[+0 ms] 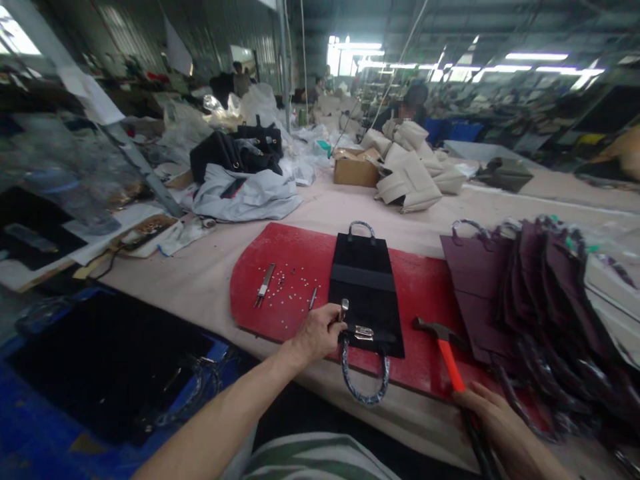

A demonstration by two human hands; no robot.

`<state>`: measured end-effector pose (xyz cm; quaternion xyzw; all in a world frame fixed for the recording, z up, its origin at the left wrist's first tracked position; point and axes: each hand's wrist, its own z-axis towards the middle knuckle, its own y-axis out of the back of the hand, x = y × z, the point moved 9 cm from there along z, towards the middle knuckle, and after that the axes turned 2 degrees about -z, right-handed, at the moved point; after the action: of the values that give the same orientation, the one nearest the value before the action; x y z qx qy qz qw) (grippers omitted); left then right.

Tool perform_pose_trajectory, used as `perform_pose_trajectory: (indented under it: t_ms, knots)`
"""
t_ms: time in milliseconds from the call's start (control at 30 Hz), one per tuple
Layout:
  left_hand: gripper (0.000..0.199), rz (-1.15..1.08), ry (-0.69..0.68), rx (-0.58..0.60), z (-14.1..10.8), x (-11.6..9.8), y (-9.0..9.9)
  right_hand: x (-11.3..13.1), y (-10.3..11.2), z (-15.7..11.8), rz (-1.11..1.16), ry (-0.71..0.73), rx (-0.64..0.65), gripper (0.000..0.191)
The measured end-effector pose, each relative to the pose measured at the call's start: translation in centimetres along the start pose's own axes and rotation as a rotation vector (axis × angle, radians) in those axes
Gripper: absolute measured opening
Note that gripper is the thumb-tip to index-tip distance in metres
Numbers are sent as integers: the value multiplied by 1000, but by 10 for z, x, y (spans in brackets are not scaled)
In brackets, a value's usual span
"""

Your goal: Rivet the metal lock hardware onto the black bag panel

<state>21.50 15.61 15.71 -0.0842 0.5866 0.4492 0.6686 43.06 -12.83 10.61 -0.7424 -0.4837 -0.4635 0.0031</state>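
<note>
A flat black bag panel (365, 267) lies on a red board (420, 280), with a plastic-wrapped handle at each end. Pinched upright in my left hand (319, 330) is a small shiny metal piece (344, 307), over the panel's near left part; its lower end is hidden by my fingers. Just right of it, a metal clasp (364, 332) is on the panel. My right hand (487, 410) grips the handle of a hammer (450, 360), whose dark head rests low over the board, right of the panel.
Small white bits, a tweezer-like tool (265, 283) and a thin metal rod (313, 299) lie on the board's left. Several purple bag panels (480, 287) stack at right. Black panels (110, 360) sit lower left. Beige bags (410, 180) and a cardboard box (356, 168) stand behind.
</note>
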Motion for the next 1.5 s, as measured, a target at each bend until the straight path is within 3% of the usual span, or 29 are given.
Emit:
perform_pose_trajectory:
  t_ms: [100, 200, 267, 367, 433, 500, 600, 733, 800, 933, 1067, 1133, 1200, 1267, 1333, 1400, 1500]
  knots:
    - [9, -9, -4, 1, 0, 0, -1, 10, -22, -22, 448, -81, 129, 30]
    - [10, -15, 5, 6, 0, 2, -2, 60, -31, -52, 460, 19, 154, 38]
    - [10, -15, 12, 10, 0, 3, -2, 112, -26, -76, 308, 254, 59, 49]
    - [10, -8, 10, 11, 0, 3, -2, 186, -10, -118, -53, 701, -266, 51]
    - [10, -2, -4, 13, 1, 1, -2, 216, -18, -141, -314, 972, -393, 43]
    - [11, 10, -8, 13, 1, 1, -2, 226, -37, -149, -573, 1134, -369, 37]
    - [12, 38, 3, 5, 0, 3, -2, 224, -54, -148, -781, 1173, -283, 32]
    - [10, 47, -10, 12, -1, 5, -2, 224, -41, -151, -641, 1082, -399, 33]
    - [9, 53, -15, 16, -1, 5, -2, 213, -45, -141, -702, 990, -334, 34]
    - [11, 52, -21, 27, 0, 5, -2, 173, -42, -103, -802, 795, -149, 31]
    - [12, 69, -42, 33, 0, 4, -3, 121, -15, -54, -506, 516, -60, 40]
    - [10, 73, -49, 37, 0, 4, -3, 94, -4, -32, -488, 358, -93, 39]
    - [10, 72, -65, 38, -2, 4, -2, 81, 5, -20, -590, 300, -219, 33]
    - [13, 66, -110, 28, -5, 2, -1, 87, 5, -21, -727, 423, -377, 28]
    - [16, 55, -192, 26, -9, -3, -1, 101, -9, -29, -782, 640, -483, 32]
    - [16, 48, -261, 14, -14, -7, -1, 111, -33, -36, -763, 848, -494, 37]
    - [15, 55, -212, -64, -15, 0, 6, 112, -66, -30, -668, 965, -403, 39]
